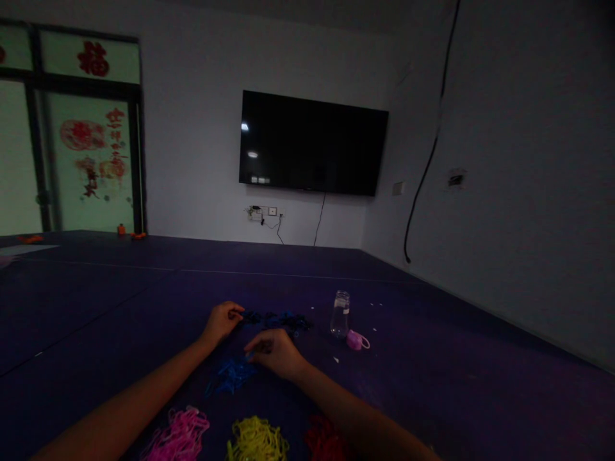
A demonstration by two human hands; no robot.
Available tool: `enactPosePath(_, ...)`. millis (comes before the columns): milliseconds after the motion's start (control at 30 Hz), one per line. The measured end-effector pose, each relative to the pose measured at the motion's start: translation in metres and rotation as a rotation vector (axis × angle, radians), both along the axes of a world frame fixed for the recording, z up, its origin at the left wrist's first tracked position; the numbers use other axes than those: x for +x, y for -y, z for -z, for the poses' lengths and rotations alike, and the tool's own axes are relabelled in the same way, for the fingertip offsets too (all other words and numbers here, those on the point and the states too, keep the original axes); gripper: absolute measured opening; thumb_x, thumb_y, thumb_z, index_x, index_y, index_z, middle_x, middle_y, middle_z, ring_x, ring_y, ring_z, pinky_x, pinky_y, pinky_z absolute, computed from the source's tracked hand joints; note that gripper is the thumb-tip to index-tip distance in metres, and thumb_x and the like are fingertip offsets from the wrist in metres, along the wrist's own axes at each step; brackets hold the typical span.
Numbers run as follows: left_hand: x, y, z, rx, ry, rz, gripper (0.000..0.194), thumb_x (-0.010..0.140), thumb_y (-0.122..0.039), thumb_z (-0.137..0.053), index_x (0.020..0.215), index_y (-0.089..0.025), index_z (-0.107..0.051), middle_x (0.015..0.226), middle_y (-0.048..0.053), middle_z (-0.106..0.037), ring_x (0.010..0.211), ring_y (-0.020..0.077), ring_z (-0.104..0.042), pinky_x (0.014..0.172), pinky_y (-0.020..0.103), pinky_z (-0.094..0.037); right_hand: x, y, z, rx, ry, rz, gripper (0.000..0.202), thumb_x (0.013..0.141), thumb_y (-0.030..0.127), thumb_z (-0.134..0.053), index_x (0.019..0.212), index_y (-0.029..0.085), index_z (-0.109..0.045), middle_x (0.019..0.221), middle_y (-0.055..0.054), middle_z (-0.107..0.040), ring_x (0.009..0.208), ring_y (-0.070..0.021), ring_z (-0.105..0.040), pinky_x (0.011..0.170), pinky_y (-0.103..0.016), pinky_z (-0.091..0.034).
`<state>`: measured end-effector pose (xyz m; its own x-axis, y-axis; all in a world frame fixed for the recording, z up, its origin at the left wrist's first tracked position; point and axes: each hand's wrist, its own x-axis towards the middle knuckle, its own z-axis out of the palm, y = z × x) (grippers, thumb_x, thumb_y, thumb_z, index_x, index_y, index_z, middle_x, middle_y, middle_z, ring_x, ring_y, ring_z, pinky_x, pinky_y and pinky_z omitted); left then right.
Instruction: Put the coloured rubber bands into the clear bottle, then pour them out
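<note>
My left hand (pixel 223 322) reaches to the left end of a pile of dark blue and black bands (pixel 288 321), its fingertips pinched together at the edge. Closer to me, my right hand (pixel 278 354) is over the right side of a brighter blue pile of bands (pixel 231 376), with thumb and forefinger pressed together. What either pinch holds is too small and dark to make out. Along the near edge of the view lie piles of thin bands in pink (pixel 179 435), yellow (pixel 257 440) and red (pixel 325 439); my right forearm partly covers the red one.
A clear bottle (pixel 340 315) without its lid stands to the right, beside a pink cap with a loop (pixel 355 340). Small white scraps (pixel 336 360) dot the purple surface (pixel 432 384). Small orange things (pixel 138 235) sit far left. A television (pixel 312 144) hangs on the wall.
</note>
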<state>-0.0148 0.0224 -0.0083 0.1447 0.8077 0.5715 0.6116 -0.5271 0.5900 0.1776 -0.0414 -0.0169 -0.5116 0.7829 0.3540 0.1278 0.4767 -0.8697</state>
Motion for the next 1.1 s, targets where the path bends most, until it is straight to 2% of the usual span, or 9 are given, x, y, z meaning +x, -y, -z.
enactPosePath(167, 0.006, 0.009, -0.007, 0.057, -0.111, 0.028, 0.013, 0.068, -0.014, -0.055, 0.064, -0.019, -0.066, 0.086, 0.004, -0.07, 0.082, 0.0183, -0.064, 0.079, 0.031, -0.049, 0.0, 0.004, -0.003, -0.113, -0.089, -0.155, 0.037, 0.059, 0.039, -0.077, 0.086, 0.015, -0.069, 0.079, -0.007, -0.071, 0.072, -0.0188, -0.067, 0.07, -0.033, -0.052)
enactPosePath(300, 0.01, 0.015, -0.011, 0.088, -0.214, 0.028, 0.013, 0.064, -0.012, -0.058, 0.059, -0.021, -0.066, 0.087, 0.003, -0.069, 0.09, 0.0212, -0.06, 0.086, 0.035, -0.043, 0.0, 0.005, -0.004, -0.138, -0.104, -0.211, 0.037, 0.06, 0.032, -0.074, 0.092, 0.013, -0.068, 0.082, -0.01, -0.071, 0.075, -0.0202, -0.068, 0.071, -0.034, -0.052)
enactPosePath(400, 0.011, 0.017, -0.011, 0.092, -0.274, 0.007, 0.01, 0.066, -0.018, -0.062, 0.06, -0.022, -0.068, 0.091, 0.004, -0.068, 0.094, 0.0238, -0.057, 0.085, 0.037, -0.042, -0.001, 0.003, -0.002, -0.138, -0.095, -0.181, 0.034, 0.065, 0.028, -0.068, 0.095, 0.012, -0.066, 0.083, -0.011, -0.071, 0.074, -0.0204, -0.068, 0.067, -0.033, -0.051)
enactPosePath(500, 0.01, 0.017, -0.011, 0.089, -0.324, -0.002, 0.01, 0.069, -0.025, -0.064, 0.061, -0.022, -0.069, 0.095, 0.005, -0.067, 0.095, 0.025, -0.056, 0.083, 0.037, -0.042, 0.005, 0.0, -0.004, -0.006, -0.07, 0.002, 0.028, 0.071, 0.023, -0.058, 0.096, 0.013, -0.066, 0.082, -0.008, -0.07, 0.068, -0.017, -0.067, 0.063, -0.03, -0.05)
enactPosePath(567, 0.01, 0.018, -0.012, 0.086, -0.362, 0.006, 0.012, 0.073, -0.025, -0.063, 0.063, -0.022, -0.069, 0.097, 0.006, -0.066, 0.096, 0.0249, -0.055, 0.082, 0.037, -0.042, 0.016, -0.002, -0.01, 0.143, -0.011, 0.21, 0.026, 0.074, 0.021, -0.053, 0.095, 0.015, -0.067, 0.08, -0.006, -0.07, 0.064, -0.0145, -0.064, 0.061, -0.027, -0.048)
enactPosePath(667, 0.012, 0.022, -0.013, 0.088, -0.419, 0.016, 0.01, 0.076, -0.018, -0.06, 0.068, -0.021, -0.067, 0.101, 0.005, -0.065, 0.101, 0.0248, -0.053, 0.083, 0.038, -0.04, 0.039, -0.004, -0.023, 0.316, 0.227, 0.516, 0.022, 0.082, 0.024, -0.049, 0.088, 0.018, -0.069, 0.074, -0.004, -0.069, 0.065, -0.0145, -0.062, 0.059, -0.023, -0.043)
enactPosePath(800, 0.015, 0.026, -0.013, 0.098, -0.461, 0.006, 0.015, 0.077, -0.009, -0.055, 0.07, -0.02, -0.063, 0.105, 0.006, -0.063, 0.108, 0.0258, -0.048, 0.09, 0.043, -0.034, 0.061, -0.006, -0.035, 0.313, 0.59, 0.854, 0.038, 0.093, 0.031, -0.035, 0.079, 0.017, -0.068, 0.076, -0.008, -0.069, 0.073, -0.0173, -0.065, 0.063, -0.024, -0.04)
enactPosePath(967, 0.013, 0.026, -0.016, 0.046, -0.477, 0.065, 0.015, 0.078, -0.009, -0.052, 0.07, -0.019, -0.061, 0.114, 0.008, -0.058, 0.114, 0.0261, -0.042, 0.093, 0.045, -0.031, 0.06, -0.005, -0.036, 0.251, 0.874, 0.93, 0.037, 0.09, 0.031, -0.037, 0.082, 0.017, -0.07, 0.087, -0.012, -0.07, 0.083, -0.022, -0.066, 0.067, -0.026, -0.042)
enactPosePath(1100, 0.006, 0.027, -0.032, -0.025, -0.508, 0.227, 0.011, 0.076, -0.014, -0.06, 0.069, -0.021, -0.064, 0.105, 0.005, -0.062, 0.105, 0.0205, -0.05, 0.089, 0.033, -0.038, 0.054, -0.001, -0.035, 0.255, 0.983, 0.9, 0.035, 0.085, 0.035, -0.043, 0.085, 0.015, -0.071, 0.088, -0.016, -0.07, 0.085, -0.0255, -0.066, 0.071, -0.03, -0.044)
